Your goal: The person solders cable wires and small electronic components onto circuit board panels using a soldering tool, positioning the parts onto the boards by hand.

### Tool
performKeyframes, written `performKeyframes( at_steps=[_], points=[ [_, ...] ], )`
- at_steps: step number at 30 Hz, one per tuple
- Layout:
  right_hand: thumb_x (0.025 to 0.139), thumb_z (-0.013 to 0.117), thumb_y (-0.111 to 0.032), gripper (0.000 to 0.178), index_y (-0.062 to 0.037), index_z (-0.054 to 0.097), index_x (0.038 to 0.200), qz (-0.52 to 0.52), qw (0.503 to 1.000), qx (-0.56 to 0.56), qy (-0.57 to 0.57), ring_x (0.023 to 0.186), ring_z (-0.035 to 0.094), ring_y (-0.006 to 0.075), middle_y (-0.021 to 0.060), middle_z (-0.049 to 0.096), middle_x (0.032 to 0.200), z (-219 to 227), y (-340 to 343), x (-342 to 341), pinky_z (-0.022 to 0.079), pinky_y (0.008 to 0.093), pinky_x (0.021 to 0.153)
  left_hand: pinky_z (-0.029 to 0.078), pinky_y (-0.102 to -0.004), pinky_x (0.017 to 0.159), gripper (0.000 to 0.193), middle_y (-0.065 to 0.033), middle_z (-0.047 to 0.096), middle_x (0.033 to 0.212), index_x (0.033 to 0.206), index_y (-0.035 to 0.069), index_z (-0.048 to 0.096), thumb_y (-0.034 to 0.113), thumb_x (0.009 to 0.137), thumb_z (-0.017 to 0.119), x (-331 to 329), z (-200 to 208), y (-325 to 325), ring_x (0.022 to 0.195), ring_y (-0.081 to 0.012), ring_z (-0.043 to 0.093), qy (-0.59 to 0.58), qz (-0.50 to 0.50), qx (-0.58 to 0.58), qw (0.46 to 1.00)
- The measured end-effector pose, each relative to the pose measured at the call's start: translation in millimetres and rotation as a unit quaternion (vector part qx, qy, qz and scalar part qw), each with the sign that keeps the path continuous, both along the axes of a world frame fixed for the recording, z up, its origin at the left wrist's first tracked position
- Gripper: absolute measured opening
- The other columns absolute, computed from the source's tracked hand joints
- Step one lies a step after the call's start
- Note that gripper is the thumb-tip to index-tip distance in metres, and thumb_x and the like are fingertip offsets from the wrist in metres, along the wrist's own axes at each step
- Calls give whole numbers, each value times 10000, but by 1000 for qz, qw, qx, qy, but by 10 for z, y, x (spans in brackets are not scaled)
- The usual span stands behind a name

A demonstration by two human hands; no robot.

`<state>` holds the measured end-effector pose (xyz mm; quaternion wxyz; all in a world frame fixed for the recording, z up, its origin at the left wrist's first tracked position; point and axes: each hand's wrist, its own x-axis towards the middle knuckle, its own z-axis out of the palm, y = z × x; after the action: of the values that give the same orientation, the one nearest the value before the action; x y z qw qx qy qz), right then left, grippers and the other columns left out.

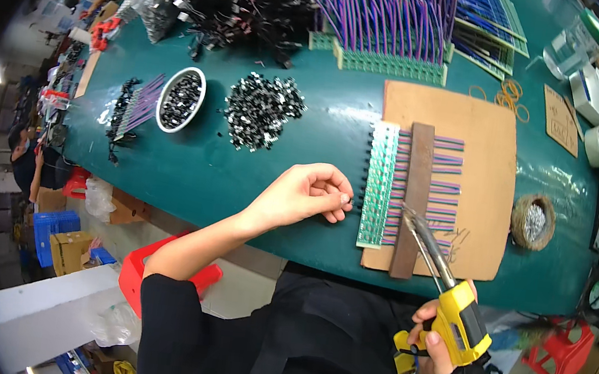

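My left hand (pixel 306 195) is closed in a pinch on a small black part (pixel 349 202), at the left edge of a green circuit board panel (pixel 378 185). Small black parts line that edge, and purple and blue wires (pixel 447 189) run out from its right side. A dark brown bar (pixel 407 249) lies across the wires, over a sheet of cardboard (pixel 490 158). My right hand (pixel 436 353) is wrapped round the grip of a yellow and black soldering gun (pixel 464 323). The iron's tip reaches over the bar and wires; whether it touches them I cannot tell.
Loose black parts form a pile (pixel 260 111) beside a white bowl (pixel 163 107) of similar ones. Farther back are wired boards (pixel 393 66) and a heap of black leads (pixel 251 2). A round tip cleaner (pixel 518 221), rubber bands (pixel 510 97) and a jar (pixel 566 51) stand right.
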<state>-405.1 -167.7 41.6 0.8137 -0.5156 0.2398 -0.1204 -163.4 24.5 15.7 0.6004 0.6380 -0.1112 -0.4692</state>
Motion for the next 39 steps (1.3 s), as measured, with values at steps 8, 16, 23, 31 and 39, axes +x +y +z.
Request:
performKeyframes(
  at_steps=[8, 16, 23, 31, 39],
  points=[
    [755, 621, -109, 800, 33, 183, 1409, 29, 997, 67, 19, 762, 574, 205, 167, 574, 875, -40, 61, -97, 517, 263, 545, 534, -249, 671, 153, -98, 634, 850, 926, 10, 493, 35, 853, 624, -204, -58, -91, 752, -124, 629, -10, -1, -12, 1000],
    [765, 625, -103, 789, 16, 192, 1415, 62, 995, 69, 41, 606, 555, 171, 136, 569, 798, -64, 93, -91, 492, 258, 535, 511, -246, 526, 315, -84, 606, 692, 946, 20, 387, -12, 787, 656, -64, -55, -204, 597, -137, 624, 28, -33, 23, 999],
    [764, 594, -87, 774, 0, 192, 1420, 81, 992, 66, 71, 549, 541, 156, 132, 559, 805, -46, 92, -73, 474, 244, 520, 503, -233, 544, 296, -88, 614, 703, 936, 42, 389, -15, 801, 646, -17, -24, -231, 601, -141, 624, 23, -57, 49, 997],
    [774, 579, -84, 759, 17, 186, 1416, 58, 996, 49, 55, 566, 551, 157, 134, 558, 808, -31, 150, -46, 484, 248, 531, 504, -237, 524, 288, -86, 608, 692, 926, 33, 392, -22, 795, 643, -13, -56, -238, 590, -146, 623, 9, -67, 59, 996],
    [774, 579, -73, 770, 16, 168, 1419, 91, 991, 45, 82, 565, 551, 156, 131, 555, 802, -3, 107, -57, 483, 248, 531, 503, -230, 523, 283, -79, 607, 694, 917, 27, 394, -22, 793, 644, -13, -40, -230, 590, -133, 619, 15, -62, 53, 997]
  ],
)
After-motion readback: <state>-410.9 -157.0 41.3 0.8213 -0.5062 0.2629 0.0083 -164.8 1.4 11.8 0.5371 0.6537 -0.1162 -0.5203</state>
